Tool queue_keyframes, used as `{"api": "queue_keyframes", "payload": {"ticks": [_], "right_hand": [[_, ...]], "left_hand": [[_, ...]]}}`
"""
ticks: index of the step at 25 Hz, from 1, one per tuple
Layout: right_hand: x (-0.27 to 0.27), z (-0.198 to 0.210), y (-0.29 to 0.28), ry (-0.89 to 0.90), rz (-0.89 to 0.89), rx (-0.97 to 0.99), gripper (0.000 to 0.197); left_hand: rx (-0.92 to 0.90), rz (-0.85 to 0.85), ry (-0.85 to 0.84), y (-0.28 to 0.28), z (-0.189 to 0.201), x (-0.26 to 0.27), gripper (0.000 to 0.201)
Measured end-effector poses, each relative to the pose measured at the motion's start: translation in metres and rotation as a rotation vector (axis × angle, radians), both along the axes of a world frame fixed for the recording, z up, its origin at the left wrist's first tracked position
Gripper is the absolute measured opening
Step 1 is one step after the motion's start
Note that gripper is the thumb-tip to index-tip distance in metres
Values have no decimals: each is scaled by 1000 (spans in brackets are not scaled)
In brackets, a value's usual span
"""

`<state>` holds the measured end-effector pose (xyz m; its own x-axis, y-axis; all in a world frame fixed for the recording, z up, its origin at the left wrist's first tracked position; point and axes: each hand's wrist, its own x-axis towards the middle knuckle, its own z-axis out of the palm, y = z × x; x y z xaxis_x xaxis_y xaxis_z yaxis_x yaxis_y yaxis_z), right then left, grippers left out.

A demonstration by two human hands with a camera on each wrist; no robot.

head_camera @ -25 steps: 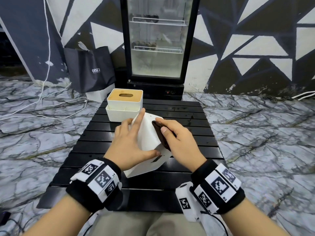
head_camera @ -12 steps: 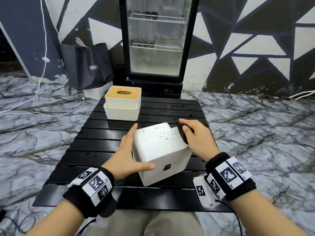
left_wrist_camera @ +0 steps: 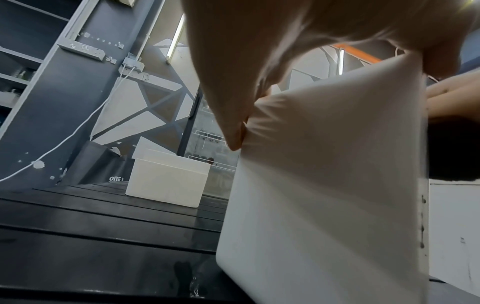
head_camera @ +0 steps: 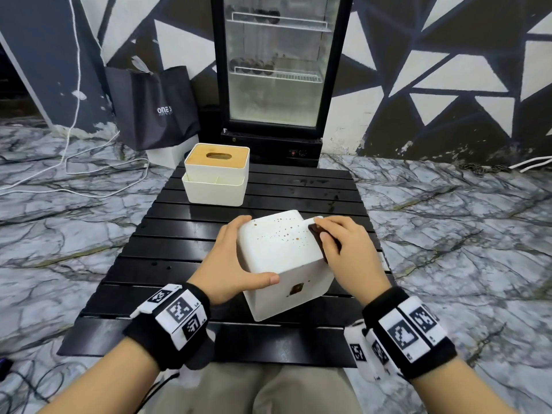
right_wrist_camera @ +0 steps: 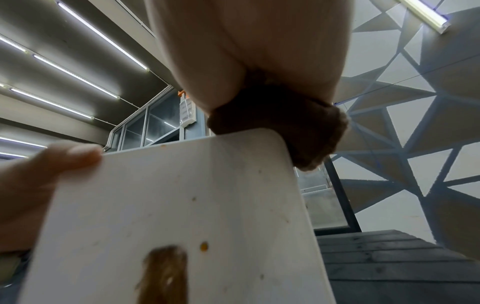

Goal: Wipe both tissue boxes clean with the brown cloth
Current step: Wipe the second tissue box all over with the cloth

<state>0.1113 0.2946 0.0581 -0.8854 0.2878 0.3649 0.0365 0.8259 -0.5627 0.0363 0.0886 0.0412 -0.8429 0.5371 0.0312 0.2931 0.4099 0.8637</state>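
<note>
A white tissue box (head_camera: 279, 258) speckled with brown spots stands tilted on the black slatted table (head_camera: 167, 255). My left hand (head_camera: 230, 261) grips its left side, thumb across the near face and fingers on the far left edge. My right hand (head_camera: 343, 249) holds the brown cloth (head_camera: 318, 237) pressed against the box's right top edge. In the right wrist view the brown cloth (right_wrist_camera: 293, 123) sits bunched over the white tissue box (right_wrist_camera: 182, 205) corner. A second tissue box (head_camera: 216, 176) with a wooden lid stands at the table's far left, untouched.
A glass-door fridge (head_camera: 274, 70) stands behind the table. A dark shopping bag (head_camera: 152, 106) leans on the wall to its left. White cables (head_camera: 68, 162) trail over the marble floor at the left.
The white box has been turned so its spotted face points up. My right hand with the cloth moved from the front face to the box's right top edge.
</note>
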Motion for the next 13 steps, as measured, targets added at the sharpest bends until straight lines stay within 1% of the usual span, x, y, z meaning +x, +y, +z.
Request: {"api": "queue_keyframes", "payload": {"ticks": [2, 4, 7, 10, 13], "right_hand": [[-15, 7, 3, -66, 13, 11, 33], [-25, 10, 3, -94, 7, 43, 33], [-14, 4, -1, -38, -20, 82, 33], [2, -4, -3, 31, 0, 100, 32], [-6, 3, 3, -25, 19, 64, 32]], "left_hand": [[6, 0, 6, 0, 0, -1, 115], [-2, 6, 14, 1, 0, 1, 116], [5, 14, 28, 2, -2, 2, 114], [1, 12, 35, 2, -3, 2, 115], [19, 6, 25, 3, -3, 3, 115]]}}
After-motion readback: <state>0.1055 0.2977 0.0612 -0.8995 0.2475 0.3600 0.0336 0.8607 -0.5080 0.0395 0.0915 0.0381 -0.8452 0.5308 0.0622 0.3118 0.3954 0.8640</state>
